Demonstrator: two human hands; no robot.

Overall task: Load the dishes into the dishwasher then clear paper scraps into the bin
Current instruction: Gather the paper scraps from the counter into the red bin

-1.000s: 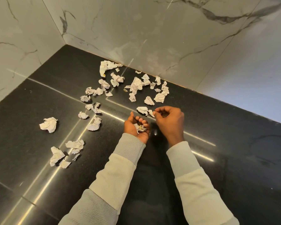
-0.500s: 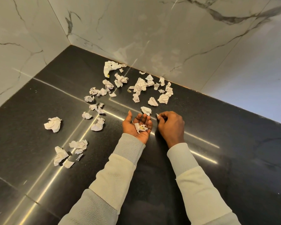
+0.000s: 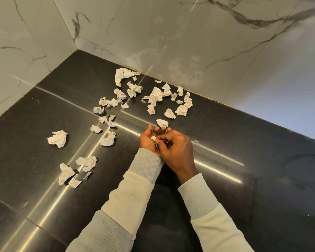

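Crumpled white paper scraps (image 3: pixel 57 139) are lying scattered over the glossy black stone counter (image 3: pixel 35 115), thickest toward the marble corner (image 3: pixel 76 49). Left hand (image 3: pixel 147 140) is lying palm up, loosely cupped as a collecting tray; right hand (image 3: pixel 177 150) is pinching one small white scrap (image 3: pixel 153 138) over it, likely depositing.

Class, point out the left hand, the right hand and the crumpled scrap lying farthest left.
left hand (image 3: pixel 146 141), head view, palm.
right hand (image 3: pixel 178 150), head view, back.
farthest-left scrap (image 3: pixel 57 139), head view, centre.

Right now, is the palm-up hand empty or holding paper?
Holding paper: white scraps lie in the upturned left hand, and the right hand reaches in.
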